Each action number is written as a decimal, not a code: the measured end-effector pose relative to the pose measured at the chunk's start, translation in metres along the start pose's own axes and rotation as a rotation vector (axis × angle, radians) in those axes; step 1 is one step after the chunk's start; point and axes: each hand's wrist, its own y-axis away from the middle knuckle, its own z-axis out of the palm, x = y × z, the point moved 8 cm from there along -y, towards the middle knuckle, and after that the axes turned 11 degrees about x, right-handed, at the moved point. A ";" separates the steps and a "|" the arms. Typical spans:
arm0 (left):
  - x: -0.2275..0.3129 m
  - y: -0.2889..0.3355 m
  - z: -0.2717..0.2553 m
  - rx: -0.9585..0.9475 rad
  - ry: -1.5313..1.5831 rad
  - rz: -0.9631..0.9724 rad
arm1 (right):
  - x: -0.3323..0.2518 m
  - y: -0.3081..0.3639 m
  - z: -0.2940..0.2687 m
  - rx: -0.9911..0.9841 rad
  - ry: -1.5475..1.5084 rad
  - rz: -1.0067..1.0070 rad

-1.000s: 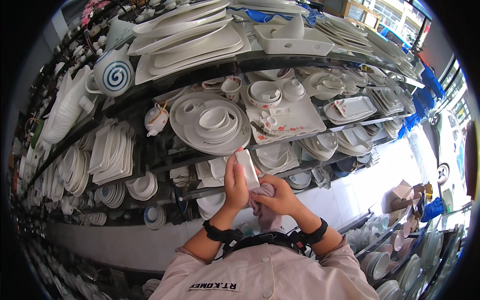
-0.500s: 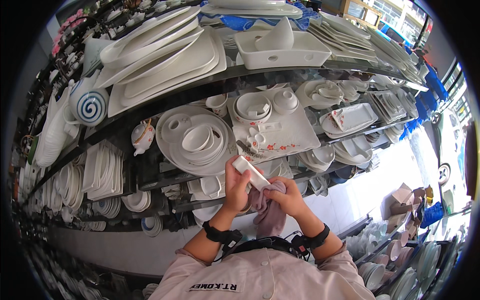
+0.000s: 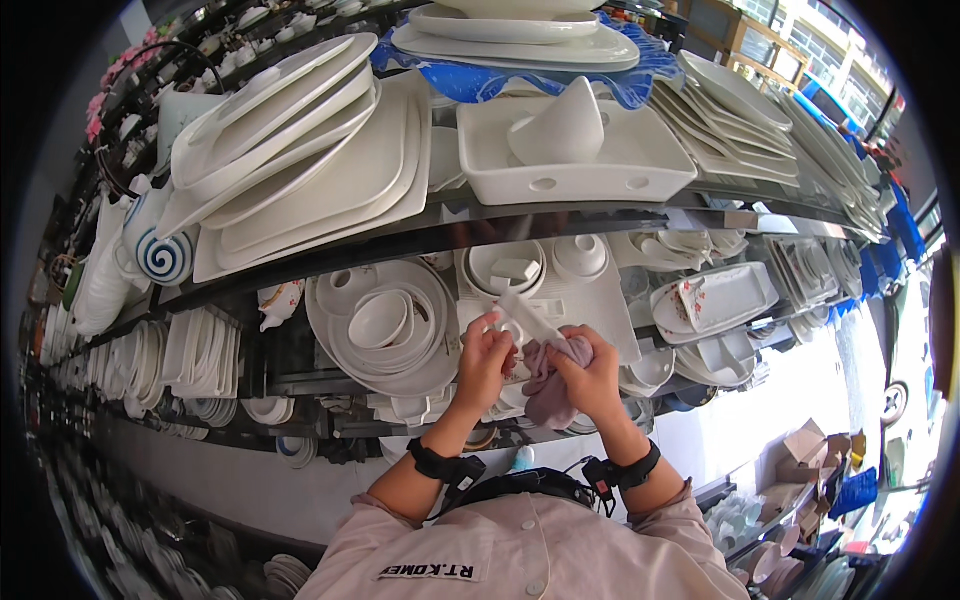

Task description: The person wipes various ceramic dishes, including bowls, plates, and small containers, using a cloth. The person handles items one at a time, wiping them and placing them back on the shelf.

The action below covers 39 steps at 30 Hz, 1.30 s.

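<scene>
My right hand (image 3: 592,376) is closed round a crumpled mauve cloth (image 3: 552,392), which wraps the near end of a long, narrow white ceramic piece (image 3: 530,315). The piece points up and left from the cloth. It is a little blurred, and its exact kind cannot be made out. Beside its left side is my left hand (image 3: 485,365), with thumb and forefinger apart and nothing visibly gripped. Both hands are over the front of the middle shelf, before a large white tray (image 3: 610,325) that bears bowls and a lidded pot (image 3: 580,258).
Stacked round plates (image 3: 445,340) stand left of the tray. On the shelf above are a white rectangular dish (image 3: 600,185), piled platters (image 3: 300,190) and a blue wavy-edged dish (image 3: 465,85). Flower-patterned oblong dishes (image 3: 720,300) sit at the right. Cardboard boxes (image 3: 805,450) stand lower right.
The white piece has moved forward and up over the tray. My left hand has loosened from it, while my right hand keeps the cloth on its near end. The view has tilted upward.
</scene>
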 end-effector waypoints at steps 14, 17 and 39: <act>0.012 -0.021 -0.036 0.090 -0.138 0.015 | -0.006 -0.090 0.044 0.016 0.482 -0.200; 0.007 -0.023 -0.048 0.147 -0.076 0.025 | -0.007 -0.099 0.054 -0.032 0.548 -0.170; 0.001 -0.018 -0.060 0.216 -0.202 0.025 | 0.002 -0.106 0.026 -0.053 0.542 -0.144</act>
